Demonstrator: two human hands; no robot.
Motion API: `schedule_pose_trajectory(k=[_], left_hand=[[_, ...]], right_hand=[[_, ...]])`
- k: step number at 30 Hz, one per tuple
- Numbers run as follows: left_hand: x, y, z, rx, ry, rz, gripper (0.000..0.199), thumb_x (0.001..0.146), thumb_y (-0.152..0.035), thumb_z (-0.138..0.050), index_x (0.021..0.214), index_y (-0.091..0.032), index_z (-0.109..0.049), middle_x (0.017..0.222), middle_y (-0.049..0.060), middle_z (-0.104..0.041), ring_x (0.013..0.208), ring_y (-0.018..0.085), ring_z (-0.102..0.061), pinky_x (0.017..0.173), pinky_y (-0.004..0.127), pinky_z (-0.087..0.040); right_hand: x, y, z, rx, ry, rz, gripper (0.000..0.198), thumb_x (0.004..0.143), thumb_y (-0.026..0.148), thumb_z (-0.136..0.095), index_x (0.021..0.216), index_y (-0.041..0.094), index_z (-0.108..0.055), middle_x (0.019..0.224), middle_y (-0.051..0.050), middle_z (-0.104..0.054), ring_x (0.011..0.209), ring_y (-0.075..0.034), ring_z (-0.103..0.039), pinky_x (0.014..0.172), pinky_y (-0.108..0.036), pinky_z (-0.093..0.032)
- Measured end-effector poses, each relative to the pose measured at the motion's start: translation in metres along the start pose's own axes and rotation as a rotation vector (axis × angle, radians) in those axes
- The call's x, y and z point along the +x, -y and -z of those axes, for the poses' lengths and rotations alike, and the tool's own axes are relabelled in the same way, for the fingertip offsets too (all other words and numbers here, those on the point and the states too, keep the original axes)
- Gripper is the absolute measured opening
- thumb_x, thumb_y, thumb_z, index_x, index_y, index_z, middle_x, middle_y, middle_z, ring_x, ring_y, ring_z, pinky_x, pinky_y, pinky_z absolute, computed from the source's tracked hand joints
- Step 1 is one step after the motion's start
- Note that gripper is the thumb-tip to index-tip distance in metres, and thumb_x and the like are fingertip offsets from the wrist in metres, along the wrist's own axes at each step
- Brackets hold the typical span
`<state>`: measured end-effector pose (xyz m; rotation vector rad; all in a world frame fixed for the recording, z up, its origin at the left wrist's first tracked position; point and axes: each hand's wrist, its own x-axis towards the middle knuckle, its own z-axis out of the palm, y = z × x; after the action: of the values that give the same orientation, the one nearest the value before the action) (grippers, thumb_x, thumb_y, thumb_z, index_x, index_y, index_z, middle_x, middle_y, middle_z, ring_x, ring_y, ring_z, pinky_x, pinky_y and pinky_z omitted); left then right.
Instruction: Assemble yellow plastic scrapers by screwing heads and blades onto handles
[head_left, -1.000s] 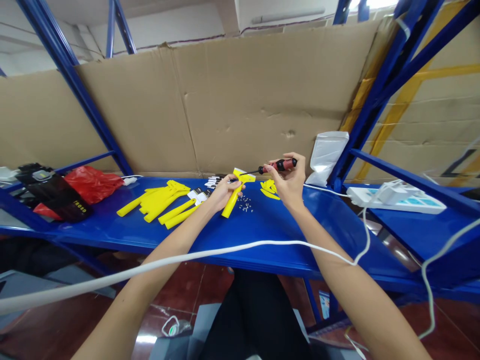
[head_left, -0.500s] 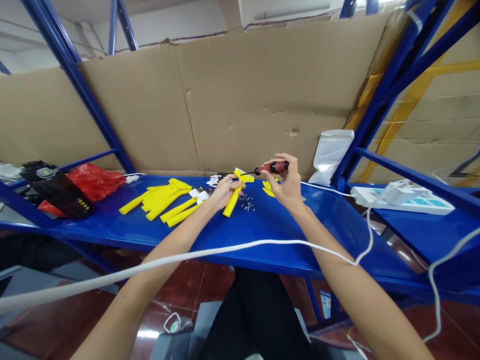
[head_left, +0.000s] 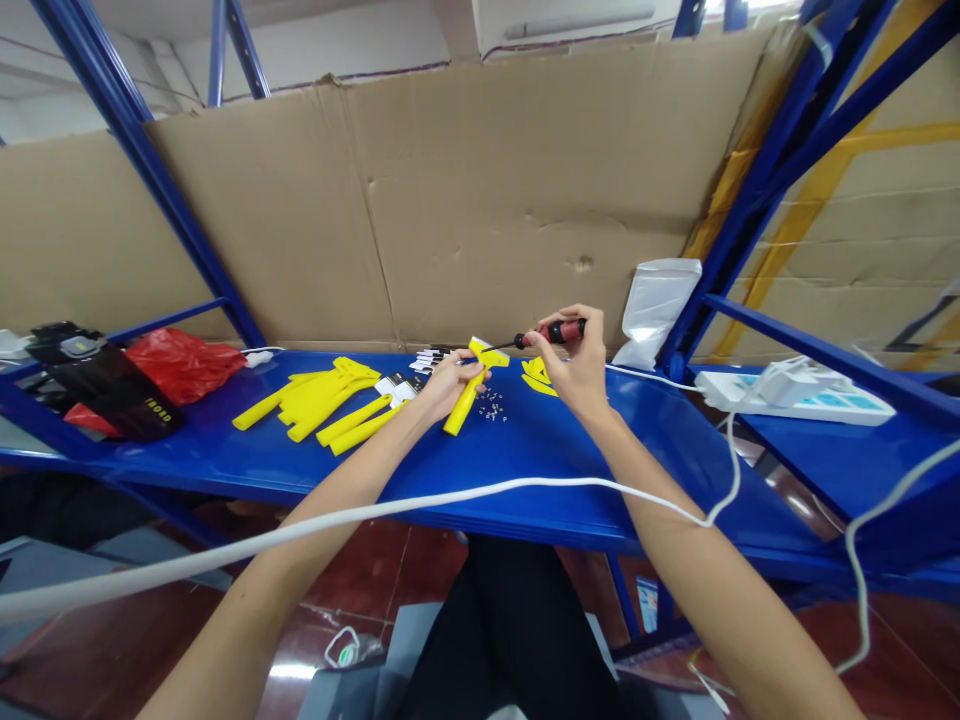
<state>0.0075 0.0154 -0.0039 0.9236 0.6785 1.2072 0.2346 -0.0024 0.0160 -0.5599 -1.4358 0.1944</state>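
Over the middle of the blue counter [head_left: 540,450], at the centre of the clock face, with 12 o'clock towards the cardboard [head_left: 525,200]: a yellow T-shaped tool [head_left: 463,408], turned handle to 7 o'clock and head to 1 o'clock. Gripped near the neck, just below the head, in the left hand [head_left: 448,384]; too small to tell each finger's place. From between 2 and 3 o'clock, a red-and-black screwdriver [head_left: 564,331], wrapped by the handle in the curled fingers of the right hand [head_left: 579,362], with its thin shaft slanting down to the yellow head. Impossible to tell whether seated in a screw. Near 5 o'clock, scattered small screws [head_left: 492,411]; near 3 o'clock, small yellow pieces [head_left: 535,378]; farther off between 8 and 9 o'clock, more yellow handles [head_left: 322,402]. Probably light, stiff plastic, perhaps a little slippery along the smooth, rounded handle, and not likely to break under a firm pinch. Best held at the neck, close to the driver's tip, to resist twisting; for the screwdriver, best round the thick grip, clear of the narrow shaft.
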Motion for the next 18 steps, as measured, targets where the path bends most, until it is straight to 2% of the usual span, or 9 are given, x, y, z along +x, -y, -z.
schedule_pose_trajectory(k=[2,4,7,9,10,12,15,16,18], left_hand=[[0.0004,0.0,0.0005,0.0,0.007,-0.001,0.045,0.08,0.001,-0.085,0.109,-0.02,-0.058,0.097,0.006,-0.072,0.083,0.02,-0.074,0.063,0.026,-0.048],[0.0006,-0.0007,0.0009,0.005,-0.001,0.004,0.043,0.081,0.002,-0.083,0.107,-0.02,-0.058,0.098,0.006,-0.072,0.082,0.02,-0.073,0.063,0.025,-0.048],[0.0002,-0.0016,0.0007,0.012,-0.017,0.007,0.041,0.082,0.004,-0.081,0.106,-0.02,-0.058,0.097,0.006,-0.072,0.082,0.02,-0.073,0.062,0.025,-0.049],[-0.0005,-0.0017,0.0,0.015,-0.009,0.003,0.04,0.082,0.003,-0.08,0.106,-0.02,-0.059,0.096,0.007,-0.072,0.082,0.02,-0.073,0.062,0.025,-0.049],[-0.0007,-0.0015,-0.0004,0.018,0.0,0.001,0.039,0.082,0.003,-0.081,0.106,-0.02,-0.059,0.095,0.007,-0.072,0.082,0.02,-0.074,0.062,0.025,-0.049],[-0.0009,-0.0011,-0.0008,0.024,0.013,-0.004,0.038,0.082,0.003,-0.081,0.106,-0.019,-0.06,0.095,0.007,-0.072,0.083,0.02,-0.074,0.062,0.025,-0.05],[-0.0001,-0.0008,-0.0003,0.027,0.003,-0.004,0.037,0.082,0.004,-0.079,0.105,-0.018,-0.061,0.096,0.008,-0.072,0.082,0.02,-0.073,0.061,0.025,-0.049],[0.0003,-0.0008,0.0002,0.026,-0.004,-0.003,0.037,0.082,0.004,-0.079,0.105,-0.019,-0.061,0.096,0.008,-0.072,0.082,0.02,-0.073,0.061,0.024,-0.048],[0.001,-0.0009,0.0009,0.027,-0.012,-0.006,0.038,0.081,0.003,-0.08,0.105,-0.019,-0.061,0.097,0.007,-0.072,0.082,0.02,-0.073,0.061,0.024,-0.048]], right_hand=[[-0.0001,-0.0006,-0.0005,0.055,0.038,0.013,0.053,0.102,0.05,-0.08,0.139,0.032,-0.047,0.144,-0.013,-0.067,0.122,-0.028,-0.081,0.112,-0.052,-0.067],[-0.0004,-0.001,-0.0012,0.103,0.08,-0.002,0.053,0.105,0.051,-0.076,0.143,0.032,-0.045,0.155,-0.016,-0.061,0.127,-0.028,-0.08,0.111,-0.051,-0.069],[-0.0003,0.0001,-0.0005,0.042,0.048,-0.035,0.048,0.1,0.048,-0.083,0.132,0.031,-0.051,0.127,-0.01,-0.076,0.11,-0.026,-0.082,0.101,-0.047,-0.071],[0.0002,0.0021,0.0007,-0.039,-0.011,-0.029,0.046,0.096,0.046,-0.088,0.123,0.03,-0.054,0.109,-0.005,-0.078,0.102,-0.025,-0.081,0.1,-0.046,-0.071],[0.0005,0.0032,0.0011,-0.052,-0.026,-0.02,0.046,0.096,0.045,-0.088,0.123,0.03,-0.055,0.11,-0.005,-0.078,0.102,-0.025,-0.081,0.102,-0.047,-0.07],[0.0008,0.0049,0.0007,0.004,-0.011,-0.001,0.05,0.097,0.046,-0.085,0.131,0.031,-0.053,0.129,-0.01,-0.075,0.114,-0.026,-0.081,0.11,-0.05,-0.068],[0.0005,0.0048,-0.0017,0.14,0.055,-0.016,0.057,0.099,0.047,-0.081,0.143,0.032,-0.048,0.16,-0.016,-0.059,0.128,-0.029,-0.079,0.114,-0.053,-0.066],[0.0003,0.0044,-0.0023,0.154,0.065,-0.032,0.056,0.099,0.046,-0.081,0.143,0.032,-0.048,0.159,-0.016,-0.06,0.126,-0.029,-0.081,0.111,-0.052,-0.068],[0.0002,0.0039,-0.0022,0.116,0.054,-0.061,0.052,0.098,0.046,-0.083,0.136,0.032,-0.051,0.14,-0.012,-0.072,0.112,-0.027,-0.083,0.102,-0.049,-0.071]])
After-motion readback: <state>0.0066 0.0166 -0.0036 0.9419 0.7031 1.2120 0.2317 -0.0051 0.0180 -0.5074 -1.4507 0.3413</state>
